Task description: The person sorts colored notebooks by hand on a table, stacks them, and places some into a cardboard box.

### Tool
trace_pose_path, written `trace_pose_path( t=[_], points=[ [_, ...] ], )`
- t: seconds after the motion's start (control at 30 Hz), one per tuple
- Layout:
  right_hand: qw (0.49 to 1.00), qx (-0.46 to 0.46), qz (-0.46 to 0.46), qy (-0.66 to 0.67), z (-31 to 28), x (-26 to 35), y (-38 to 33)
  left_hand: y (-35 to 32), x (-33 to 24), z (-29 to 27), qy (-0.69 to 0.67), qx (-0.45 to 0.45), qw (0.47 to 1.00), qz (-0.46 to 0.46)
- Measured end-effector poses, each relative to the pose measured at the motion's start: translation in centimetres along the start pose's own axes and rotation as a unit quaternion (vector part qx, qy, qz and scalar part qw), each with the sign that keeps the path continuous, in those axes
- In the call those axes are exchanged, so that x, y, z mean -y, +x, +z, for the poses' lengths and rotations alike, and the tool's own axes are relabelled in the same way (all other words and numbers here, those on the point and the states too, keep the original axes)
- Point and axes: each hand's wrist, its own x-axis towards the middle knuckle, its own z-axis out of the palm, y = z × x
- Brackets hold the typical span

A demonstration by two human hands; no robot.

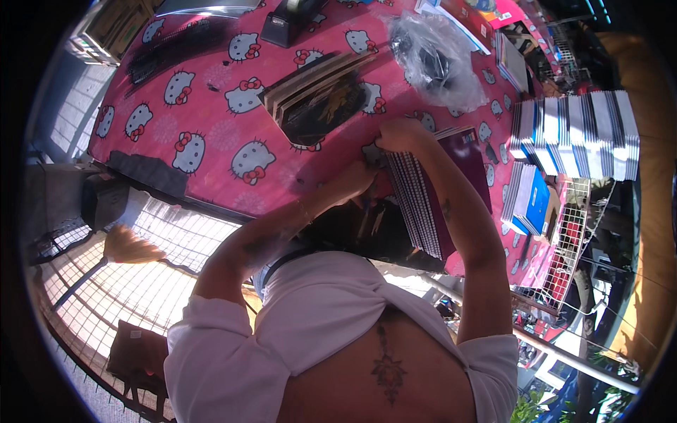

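My left hand [358, 182] is over the near edge of the table, fingers bent down beside a glossy dark sheet or cover [345, 224]. Just beyond it, my right hand [403, 134] curls at the far end of a stack of purple spiral notebooks [421, 211]. What either hand holds is hidden by the fingers and shadow. The notebooks lie under my right forearm, their spiral bindings facing left. Farther off, a small stack of dark-covered books [317, 106] with a gold design rests on the tablecloth.
A pink cartoon-cat tablecloth [218, 151] covers the table. Crumpled clear plastic [437, 63] lies far right, and a black tape dispenser [288, 25] stands at the back. White-blue notebook stacks [575, 134] and a blue-covered stack [527, 199] line the right side. A broom [130, 247] is left, below the table.
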Motion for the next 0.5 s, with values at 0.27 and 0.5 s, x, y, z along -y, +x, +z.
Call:
trace_pose_path(
  t=[0.27, 0.5],
  points=[
    [0.994, -0.026, -0.070, -0.077, 0.7, 0.5, 0.6, 0.1, -1.2, 1.4, 0.013, -0.056, 0.997, 0.048],
    [0.934, -0.326, 0.015, 0.145, -3.7, -1.6, -5.1, -2.5, -1.7, -3.6, 0.208, -0.055, 0.966, 0.145]
  ],
)
